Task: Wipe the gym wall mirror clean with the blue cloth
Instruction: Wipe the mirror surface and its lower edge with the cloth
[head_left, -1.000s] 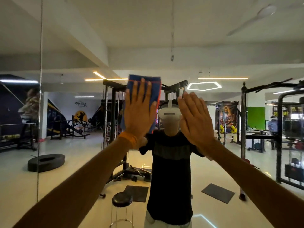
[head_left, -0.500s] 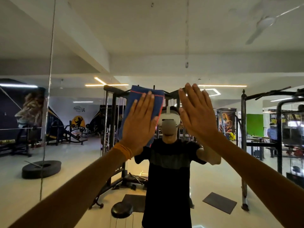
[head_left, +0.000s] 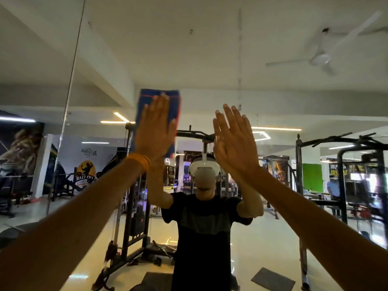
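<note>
The blue cloth (head_left: 144, 105) lies flat against the mirror (head_left: 210, 49), high up and left of centre, above the level of the reflected headset (head_left: 204, 173). A thin red line crosses the cloth near its top edge. Only its upper band, left margin and right edge show; the middle and lower part are covered by the left hand (head_left: 155, 135). The cloth's outline is blurred, so its folds cannot be made out.

The left hand presses the cloth to the glass with the fingers straight and held together, thumb alongside. Nothing is curled round the cloth. An orange wristband (head_left: 139, 162) sits at the wrist.

The right hand (head_left: 233, 143) is raised beside it, well apart from the cloth, fingers straight and slightly spread, holding nothing. Its reflection shows just at its left edge. Whether the palm bears on the glass cannot be told.

Both forearms run out of the frame at the lower corners.

In the mirror, the person's reflection wears a dark T-shirt (head_left: 201, 227). The raised right hand partly hides the headset, and the legs are cut off at the bottom edge. A vertical mirror seam (head_left: 71, 80) runs down the left side. Reflected behind are a cable machine (head_left: 134, 206), a ceiling fan (head_left: 321, 57) with blurred blades, and a green panel (head_left: 311, 179). The wall lettering reads reversed and is mostly illegible.
</note>
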`<state>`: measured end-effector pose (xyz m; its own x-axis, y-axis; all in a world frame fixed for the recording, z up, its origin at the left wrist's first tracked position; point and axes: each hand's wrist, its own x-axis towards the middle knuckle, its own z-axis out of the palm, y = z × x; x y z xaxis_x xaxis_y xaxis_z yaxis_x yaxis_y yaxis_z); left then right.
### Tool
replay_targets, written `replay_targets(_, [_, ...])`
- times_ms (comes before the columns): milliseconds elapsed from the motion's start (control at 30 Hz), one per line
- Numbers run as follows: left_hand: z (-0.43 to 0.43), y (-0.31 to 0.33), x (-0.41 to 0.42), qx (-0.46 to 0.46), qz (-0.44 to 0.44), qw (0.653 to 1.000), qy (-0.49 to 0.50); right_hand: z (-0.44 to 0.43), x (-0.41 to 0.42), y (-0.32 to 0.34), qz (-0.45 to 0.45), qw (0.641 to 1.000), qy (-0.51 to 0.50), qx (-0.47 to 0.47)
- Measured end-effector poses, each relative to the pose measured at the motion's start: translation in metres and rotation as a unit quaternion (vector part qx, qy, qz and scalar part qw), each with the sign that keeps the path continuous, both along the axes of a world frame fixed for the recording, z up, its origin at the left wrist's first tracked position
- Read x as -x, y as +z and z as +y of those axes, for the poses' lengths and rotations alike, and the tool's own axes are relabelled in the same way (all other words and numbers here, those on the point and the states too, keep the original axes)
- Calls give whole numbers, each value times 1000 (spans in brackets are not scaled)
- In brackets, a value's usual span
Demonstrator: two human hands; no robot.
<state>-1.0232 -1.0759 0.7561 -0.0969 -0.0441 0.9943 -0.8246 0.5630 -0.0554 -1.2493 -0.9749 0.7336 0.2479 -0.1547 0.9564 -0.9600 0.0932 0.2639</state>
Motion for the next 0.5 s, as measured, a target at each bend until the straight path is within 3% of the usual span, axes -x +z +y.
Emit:
replay_targets(67, [-7, 39, -26, -61, 130, 990, -7, 1, 1, 13, 0, 1000, -3, 7])
replay_targets(133, [9, 47, -12, -54, 165, 985, -23, 2, 2, 28, -3, 1000, -19, 9])
replay_targets(233, [24, 9, 32, 44, -46, 998, -14, -2, 3, 46, -13, 999, -40, 16])
replay_targets(300, [14, 12, 25, 85, -119, 989, 11, -5, 8, 54, -31, 998, -47, 11])
replay_targets(433, [-21, 95, -38, 8, 17, 1000, 17, -8, 18, 54, -37, 998, -54, 0])
replay_targets(500, [-24, 106, -57, -12, 92, 996, 9, -11, 18, 53, -37, 997, -60, 6])
